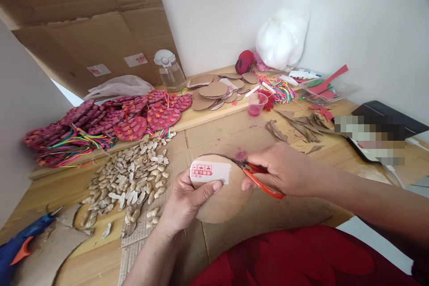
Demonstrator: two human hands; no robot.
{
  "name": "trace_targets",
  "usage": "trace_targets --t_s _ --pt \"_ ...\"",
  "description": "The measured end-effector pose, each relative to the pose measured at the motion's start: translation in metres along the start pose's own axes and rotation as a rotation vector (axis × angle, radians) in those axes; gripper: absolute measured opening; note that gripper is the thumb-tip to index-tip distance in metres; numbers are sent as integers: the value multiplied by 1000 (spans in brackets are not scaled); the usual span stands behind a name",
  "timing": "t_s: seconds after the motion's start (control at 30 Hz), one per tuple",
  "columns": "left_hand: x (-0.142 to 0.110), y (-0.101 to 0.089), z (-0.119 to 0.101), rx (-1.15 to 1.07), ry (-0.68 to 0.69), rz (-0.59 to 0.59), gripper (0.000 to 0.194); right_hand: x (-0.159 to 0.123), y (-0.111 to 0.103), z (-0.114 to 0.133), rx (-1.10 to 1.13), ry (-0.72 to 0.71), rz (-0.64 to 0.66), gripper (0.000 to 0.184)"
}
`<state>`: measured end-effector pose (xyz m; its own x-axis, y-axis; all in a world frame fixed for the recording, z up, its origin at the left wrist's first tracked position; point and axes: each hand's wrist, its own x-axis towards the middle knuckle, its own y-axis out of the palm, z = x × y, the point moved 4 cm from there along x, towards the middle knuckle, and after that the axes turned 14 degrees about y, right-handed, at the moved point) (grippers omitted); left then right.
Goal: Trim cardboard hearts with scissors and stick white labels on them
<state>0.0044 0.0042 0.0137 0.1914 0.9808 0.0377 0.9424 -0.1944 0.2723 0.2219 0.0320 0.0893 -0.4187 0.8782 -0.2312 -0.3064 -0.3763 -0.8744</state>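
Disc (pixel 226 205) (cardboard) held over the middle of the mat (pixel 217 129), tape label (pixel 211 172) facing up; whether its lower rim touches the mat cannot be told; left hand (pixel 187 199) closed on its left side, thumb flat on the face, fingers mostly hidden behind; right hand (pixel 281 170) wrapped round the orange handles of the scissors (pixel 263 183), blades at the disc's upper right rim; blade gap too small to read.

Step, as judged: trimming the rim round; next move seems to call for a short snip along the curve, the left hand feeding the disc round to the blades, thumb kept off the cutting line.

Edges and room: mat shows between disc and ledge (pixel 223 112), pink crumbs on it, so the blade tips have open space ahead; scraps (pixel 303 125) lie beyond the right hand; cup (pixel 257 105) at the ledge, past the blades; phone (pixel 363 145) well right, beyond the right forearm; left side is tightest, with peanuts (pixel 134 183) near the left hand and glue gun (pixel 28 237) farther out; red cloth (pixel 284 259) bounds the near side; swinging the elbows rightward looks safer than leftward.
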Motion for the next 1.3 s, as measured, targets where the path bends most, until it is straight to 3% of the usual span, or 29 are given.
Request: trace_targets --t_s 0.23,0.4,0.87,1.3 --pt "1 4 -7 56 30 31 25 -2 -1 -1 27 7 53 41" --pt "1 13 -14 99 48 117 24 -3 -6 6 -37 -21 15 42" --pt "0 11 -14 138 80 85 24 -4 -8 1 14 -68 58 41" --pt "1 17 -15 135 84 146 33 -7 -13 9 -40 -72 30 44"
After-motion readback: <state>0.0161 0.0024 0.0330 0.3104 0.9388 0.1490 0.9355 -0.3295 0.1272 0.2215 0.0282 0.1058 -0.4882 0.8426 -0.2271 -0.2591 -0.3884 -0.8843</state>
